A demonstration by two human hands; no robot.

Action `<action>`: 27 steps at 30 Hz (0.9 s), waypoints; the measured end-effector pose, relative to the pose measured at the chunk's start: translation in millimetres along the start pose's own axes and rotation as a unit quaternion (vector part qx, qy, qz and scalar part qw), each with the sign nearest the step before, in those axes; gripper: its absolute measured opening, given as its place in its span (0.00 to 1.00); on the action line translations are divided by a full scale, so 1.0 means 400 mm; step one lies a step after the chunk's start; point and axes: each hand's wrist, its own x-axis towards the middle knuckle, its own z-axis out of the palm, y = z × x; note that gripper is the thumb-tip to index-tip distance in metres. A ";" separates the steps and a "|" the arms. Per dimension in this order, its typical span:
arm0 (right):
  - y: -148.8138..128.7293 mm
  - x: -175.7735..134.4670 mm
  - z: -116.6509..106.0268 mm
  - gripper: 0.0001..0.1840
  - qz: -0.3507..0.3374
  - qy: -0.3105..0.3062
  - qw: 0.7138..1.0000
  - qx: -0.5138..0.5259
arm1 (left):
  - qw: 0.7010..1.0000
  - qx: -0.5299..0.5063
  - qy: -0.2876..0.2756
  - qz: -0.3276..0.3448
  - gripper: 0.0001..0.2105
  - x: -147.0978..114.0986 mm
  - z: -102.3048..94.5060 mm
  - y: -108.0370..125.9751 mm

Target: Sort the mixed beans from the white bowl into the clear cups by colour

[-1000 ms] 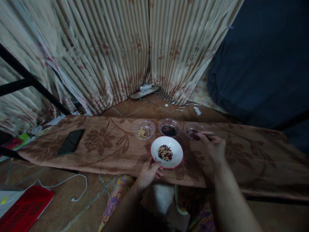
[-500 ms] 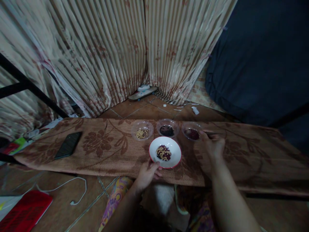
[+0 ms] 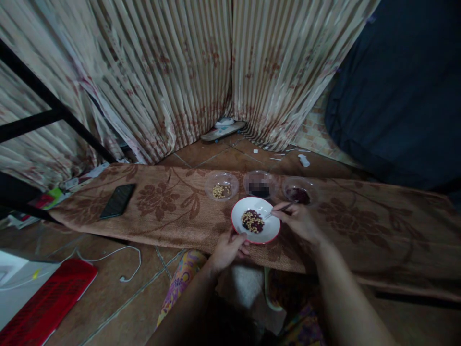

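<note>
A white bowl with a red rim (image 3: 236, 211) stands at the near edge of the cloth-covered bench, with mixed dark red and yellowish beans (image 3: 252, 221) inside. My left hand (image 3: 230, 250) grips its near left rim, thumb on top and fingers beneath. In the closed fingers of my right hand (image 3: 297, 218) is a slim utensil with a dark shaft and pale tip (image 3: 269, 215); its exact kind is unclear. The tip reaches into the bowl beside the beans. Behind stand three clear plastic bowls: one with yellowish beans (image 3: 220, 191), one with dark contents (image 3: 259, 191), one with dark red beans (image 3: 299, 195).
A dark phone (image 3: 118, 201) lies on the left of the patterned brown cloth (image 3: 169, 230). Striped curtains (image 3: 187, 72) hang behind the bench. A skateboard (image 3: 223, 131) and small white scraps are on the tiled floor. A white cable (image 3: 139, 259) and a red object (image 3: 54, 302) lie lower left.
My right hand has moved left with the utensil, from the dark red beans' bowl to the white bowl. My left hand stays on the rim. The whole view has shifted slightly.
</note>
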 end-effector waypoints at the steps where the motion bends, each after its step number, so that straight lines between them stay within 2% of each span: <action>1: 0.001 0.000 0.001 0.16 0.002 -0.006 1.000 0.002 | 1.000 -0.002 -0.001 -0.001 0.20 -0.001 0.000 0.001; 16: 0.004 0.000 0.010 0.13 -0.021 -0.054 0.998 -0.030 | 1.000 -0.003 0.002 -0.008 0.19 -0.006 0.002 0.008; 27: 0.008 0.000 0.009 0.14 -0.019 -0.051 0.998 -0.036 | 1.000 -0.004 -0.001 -0.010 0.19 -0.004 0.000 0.006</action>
